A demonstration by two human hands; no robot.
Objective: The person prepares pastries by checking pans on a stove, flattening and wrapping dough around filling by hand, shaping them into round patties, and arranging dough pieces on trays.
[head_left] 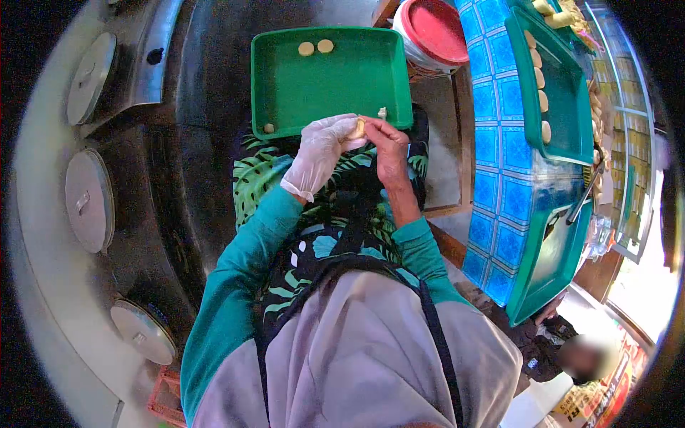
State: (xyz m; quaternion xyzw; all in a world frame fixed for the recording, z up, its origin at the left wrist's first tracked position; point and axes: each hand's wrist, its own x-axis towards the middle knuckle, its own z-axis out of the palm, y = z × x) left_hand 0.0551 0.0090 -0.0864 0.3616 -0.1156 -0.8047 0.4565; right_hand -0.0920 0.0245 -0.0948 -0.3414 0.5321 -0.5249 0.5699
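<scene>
At the left, three metal lids [89, 203] are standing in a column. A green tray [328, 93] is lying ahead of the body, its middle offering open room; two round pieces [315, 48] are sitting near the far edge, a smaller lump [269, 128] by the near-left corner. The gloved left hand [330, 143] is grasping a pale piece [359, 130] just at the near rim. The bare right hand [389, 146] is bending its fingertips against that piece; whether they are pinching it, I cannot tell. Further right, a red-lidded bucket [433, 36] is standing close beside the tray's far-right corner. Beyond, a blue-covered table [496, 146] is bearing another green tray [567, 107], pale rounds [542, 100] lining its left wall.
</scene>
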